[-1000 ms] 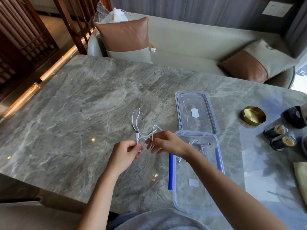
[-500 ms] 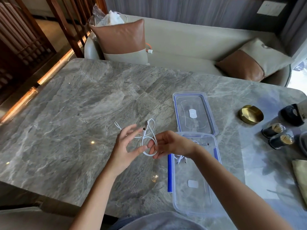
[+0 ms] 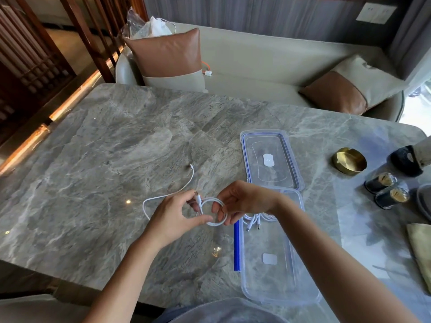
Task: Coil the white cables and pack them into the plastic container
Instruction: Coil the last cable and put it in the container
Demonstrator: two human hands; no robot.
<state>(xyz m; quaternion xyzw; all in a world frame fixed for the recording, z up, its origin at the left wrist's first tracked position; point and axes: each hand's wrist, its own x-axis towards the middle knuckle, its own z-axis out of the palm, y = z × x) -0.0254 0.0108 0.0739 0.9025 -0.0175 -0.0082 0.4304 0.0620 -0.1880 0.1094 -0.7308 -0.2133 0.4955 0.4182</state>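
So your left hand and right hand both pinch the cable loop to stop it springing open, container just beside the right.

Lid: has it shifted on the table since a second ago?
No. The lid still lies against the container's far end, level with the dish to its right.
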